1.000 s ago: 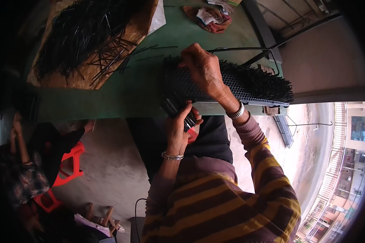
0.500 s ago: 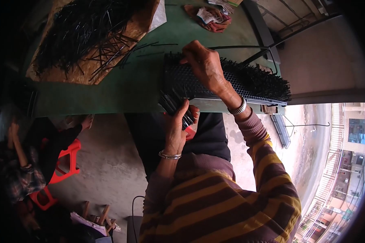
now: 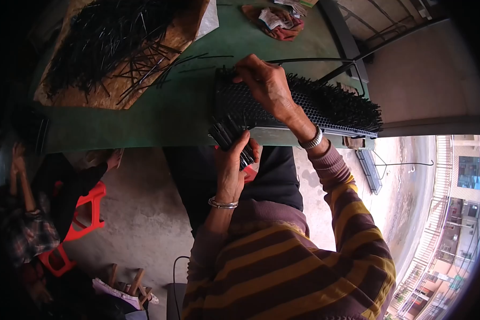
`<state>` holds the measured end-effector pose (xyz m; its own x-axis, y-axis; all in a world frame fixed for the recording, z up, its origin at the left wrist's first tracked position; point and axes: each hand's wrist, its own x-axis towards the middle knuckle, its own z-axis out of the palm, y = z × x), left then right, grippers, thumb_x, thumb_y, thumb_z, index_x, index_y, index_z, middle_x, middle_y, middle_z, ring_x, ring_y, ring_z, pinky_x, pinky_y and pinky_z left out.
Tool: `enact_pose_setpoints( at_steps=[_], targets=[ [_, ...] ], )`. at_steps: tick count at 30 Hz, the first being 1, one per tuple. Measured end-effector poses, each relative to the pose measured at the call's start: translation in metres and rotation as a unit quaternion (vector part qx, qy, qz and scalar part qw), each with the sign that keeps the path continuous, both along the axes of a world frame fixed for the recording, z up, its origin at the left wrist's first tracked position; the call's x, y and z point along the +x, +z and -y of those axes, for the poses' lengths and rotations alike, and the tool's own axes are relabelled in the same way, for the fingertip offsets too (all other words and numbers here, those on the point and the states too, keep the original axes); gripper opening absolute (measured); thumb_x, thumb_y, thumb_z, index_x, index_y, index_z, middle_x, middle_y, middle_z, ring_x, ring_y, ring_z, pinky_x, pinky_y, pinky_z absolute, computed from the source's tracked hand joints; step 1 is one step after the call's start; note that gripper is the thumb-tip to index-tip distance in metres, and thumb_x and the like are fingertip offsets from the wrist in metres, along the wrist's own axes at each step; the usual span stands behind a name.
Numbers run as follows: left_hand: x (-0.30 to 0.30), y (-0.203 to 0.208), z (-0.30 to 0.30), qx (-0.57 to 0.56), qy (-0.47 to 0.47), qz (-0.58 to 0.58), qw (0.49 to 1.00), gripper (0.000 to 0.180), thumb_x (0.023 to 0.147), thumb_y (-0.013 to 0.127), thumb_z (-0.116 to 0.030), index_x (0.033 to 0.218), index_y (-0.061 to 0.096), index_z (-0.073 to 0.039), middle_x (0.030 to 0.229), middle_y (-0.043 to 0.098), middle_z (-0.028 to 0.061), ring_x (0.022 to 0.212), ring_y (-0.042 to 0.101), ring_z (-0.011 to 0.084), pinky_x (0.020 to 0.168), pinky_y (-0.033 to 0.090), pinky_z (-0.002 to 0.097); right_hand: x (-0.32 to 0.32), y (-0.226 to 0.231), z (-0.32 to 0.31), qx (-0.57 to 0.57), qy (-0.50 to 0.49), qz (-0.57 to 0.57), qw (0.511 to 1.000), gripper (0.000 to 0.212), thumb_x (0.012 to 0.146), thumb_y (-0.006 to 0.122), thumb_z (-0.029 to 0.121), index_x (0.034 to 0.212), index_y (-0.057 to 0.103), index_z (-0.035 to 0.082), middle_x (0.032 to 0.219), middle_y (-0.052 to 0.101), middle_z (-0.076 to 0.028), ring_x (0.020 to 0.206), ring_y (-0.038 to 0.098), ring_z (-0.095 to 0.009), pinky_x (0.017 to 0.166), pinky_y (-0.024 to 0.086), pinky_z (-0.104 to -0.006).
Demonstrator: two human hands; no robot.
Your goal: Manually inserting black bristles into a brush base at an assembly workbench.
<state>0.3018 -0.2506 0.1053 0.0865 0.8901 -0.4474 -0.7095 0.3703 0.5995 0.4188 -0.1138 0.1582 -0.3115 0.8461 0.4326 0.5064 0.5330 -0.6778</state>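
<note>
A bundle of thin black strips [image 3: 227, 134] is clasped in my left hand [image 3: 231, 169], just in front of the table edge. Beside it on the table lies a long dark panel [image 3: 233, 101] full of small round holes. Many short black strips [image 3: 333, 104] stand up densely along its far side and right end. Over the left part of this panel is my right hand [image 3: 271, 89], its fingers closed in a pinch near the far row. Whatever the fingertips hold is hidden by the hand.
On the green table [image 3: 144, 128], a brown board [image 3: 109, 98] at far left bears a heap of loose black strips [image 3: 98, 50]. A cloth bundle [image 3: 280, 24] lies at the back. Metal bars [image 3: 330, 61] run behind the panel. Another person [image 3: 34, 224] sits at left by a red stool [image 3: 88, 213].
My right hand has shifted slightly left over the panel, still pinched. The left hand keeps its bundle in nearly the same place, the strips tilted a little differently.
</note>
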Motion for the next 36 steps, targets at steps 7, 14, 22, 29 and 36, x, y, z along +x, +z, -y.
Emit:
enact_pose_setpoints(
  at_steps=[7,14,22,29,36],
  targets=[
    [-0.001,0.007,0.000,-0.008,-0.006,0.013,1.000,0.017,0.090,0.070,-0.018,0.083,0.063,-0.004,0.069,0.063,0.0047,0.058,0.059,0.0134,0.057,0.048,0.0272,0.002,0.007,-0.006,-0.008,0.013,0.034,0.999,0.007,0.095,0.058,0.003,0.100,0.060,0.000,0.082,0.070,-0.012,0.078,0.073,-0.019,0.063,0.054,-0.0287],
    [-0.002,0.004,-0.001,-0.016,0.007,-0.011,1.000,0.018,0.089,0.070,-0.018,0.081,0.064,-0.003,0.069,0.065,0.0043,0.058,0.061,0.0133,0.057,0.051,0.0271,0.003,0.010,-0.013,0.003,0.041,0.065,0.997,0.007,0.094,0.058,0.004,0.098,0.061,-0.001,0.082,0.069,-0.012,0.077,0.072,-0.021,0.065,0.054,-0.0300],
    [-0.002,0.008,0.000,-0.018,-0.009,-0.014,1.000,0.018,0.089,0.071,-0.019,0.080,0.065,-0.004,0.070,0.067,0.0058,0.061,0.064,0.0142,0.057,0.049,0.0257,-0.005,-0.015,-0.022,0.027,0.047,0.087,0.995,0.007,0.089,0.065,0.006,0.094,0.067,0.004,0.086,0.066,-0.009,0.080,0.069,-0.024,0.068,0.054,-0.0343],
    [-0.002,0.001,0.000,-0.009,-0.006,-0.025,1.000,0.021,0.090,0.069,-0.022,0.080,0.066,-0.004,0.073,0.067,0.0072,0.065,0.065,0.0162,0.061,0.050,0.0271,-0.009,-0.023,-0.014,0.190,-0.072,0.192,0.960,0.015,0.084,0.072,0.017,0.099,0.073,0.019,0.087,0.056,-0.003,0.081,0.058,-0.022,0.069,0.050,-0.0349],
    [-0.004,0.003,-0.003,-0.013,0.012,0.006,1.000,0.016,0.089,0.070,-0.018,0.090,0.067,-0.002,0.077,0.068,0.0089,0.067,0.066,0.0170,0.063,0.053,0.0304,-0.003,-0.022,0.004,0.239,-0.090,0.238,0.937,0.027,0.088,0.070,0.022,0.115,0.071,0.017,0.090,0.057,-0.007,0.079,0.057,-0.022,0.069,0.048,-0.0351]
  ],
)
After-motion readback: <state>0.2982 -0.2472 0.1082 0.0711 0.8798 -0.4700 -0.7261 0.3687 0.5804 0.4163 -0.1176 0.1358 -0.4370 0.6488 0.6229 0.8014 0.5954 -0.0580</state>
